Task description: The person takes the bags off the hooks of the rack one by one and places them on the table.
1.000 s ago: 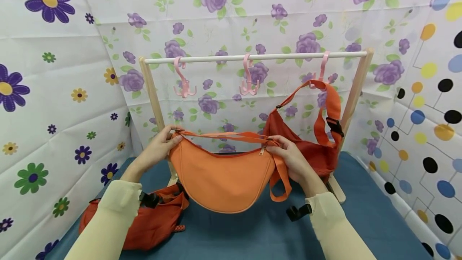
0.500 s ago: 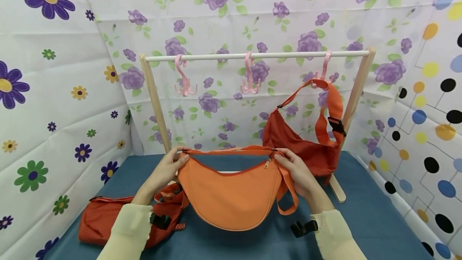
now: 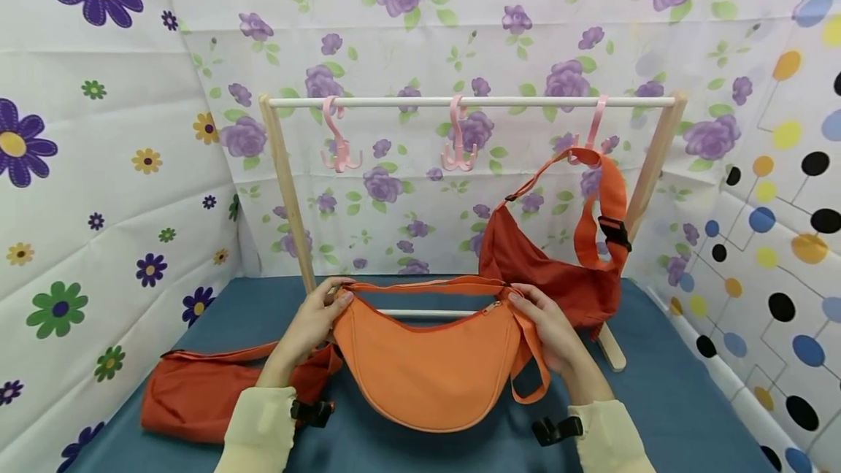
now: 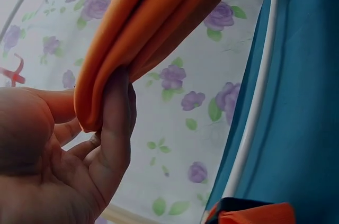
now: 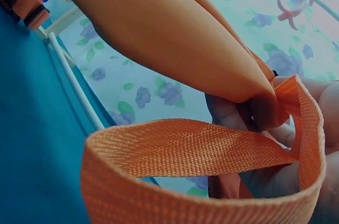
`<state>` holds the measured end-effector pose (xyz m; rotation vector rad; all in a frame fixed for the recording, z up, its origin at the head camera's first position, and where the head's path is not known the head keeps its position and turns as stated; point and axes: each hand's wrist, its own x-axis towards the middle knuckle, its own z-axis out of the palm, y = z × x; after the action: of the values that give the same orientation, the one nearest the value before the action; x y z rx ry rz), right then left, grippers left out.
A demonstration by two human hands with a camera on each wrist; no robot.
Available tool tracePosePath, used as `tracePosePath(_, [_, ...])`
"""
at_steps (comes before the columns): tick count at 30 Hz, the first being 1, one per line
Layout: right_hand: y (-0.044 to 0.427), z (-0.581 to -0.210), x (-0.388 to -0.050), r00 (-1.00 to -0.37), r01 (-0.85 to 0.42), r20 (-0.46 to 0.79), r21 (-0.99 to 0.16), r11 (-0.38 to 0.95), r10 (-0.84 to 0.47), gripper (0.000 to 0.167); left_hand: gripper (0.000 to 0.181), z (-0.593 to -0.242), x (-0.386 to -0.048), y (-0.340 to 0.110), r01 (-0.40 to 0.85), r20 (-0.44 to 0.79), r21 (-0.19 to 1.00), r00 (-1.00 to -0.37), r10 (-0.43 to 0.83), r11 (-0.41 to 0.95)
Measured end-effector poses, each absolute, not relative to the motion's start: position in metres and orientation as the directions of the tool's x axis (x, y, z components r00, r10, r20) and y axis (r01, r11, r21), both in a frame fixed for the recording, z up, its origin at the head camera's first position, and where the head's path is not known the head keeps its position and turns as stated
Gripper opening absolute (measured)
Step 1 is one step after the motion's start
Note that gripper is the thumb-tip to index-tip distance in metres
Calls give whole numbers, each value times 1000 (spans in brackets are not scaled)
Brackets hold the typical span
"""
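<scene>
Left hand and right hand pinched orange crescent bag at upper corners; red bag hung from pink hook

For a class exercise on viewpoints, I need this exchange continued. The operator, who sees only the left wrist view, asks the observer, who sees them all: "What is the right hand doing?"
Observer: The right hand pinches the orange bag at the end opposite the left hand.
Operator: Does anything dangle there?
Observer: Yes, an orange strap loop hangs down from that end.
Operator: Is anything hung on the rack?
Observer: Yes, a red bag hangs by its strap from the pink hook farthest right in the head view.
</scene>
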<state>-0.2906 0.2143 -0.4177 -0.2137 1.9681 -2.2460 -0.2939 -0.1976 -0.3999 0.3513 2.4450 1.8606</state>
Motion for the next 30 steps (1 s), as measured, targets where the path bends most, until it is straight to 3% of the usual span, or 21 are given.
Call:
tracePosePath(17, [224, -450, -291, -980, 63, -38, -991, -122, -195, 48, 47, -430, -297, -183, 135, 89, 954, -980, 178, 267])
tracePosePath(30, [223, -466, -290, -974, 120, -102, -990, -78, -202, 54, 42, -442, -292, -185, 62, 21, 957, -989, 147, 283])
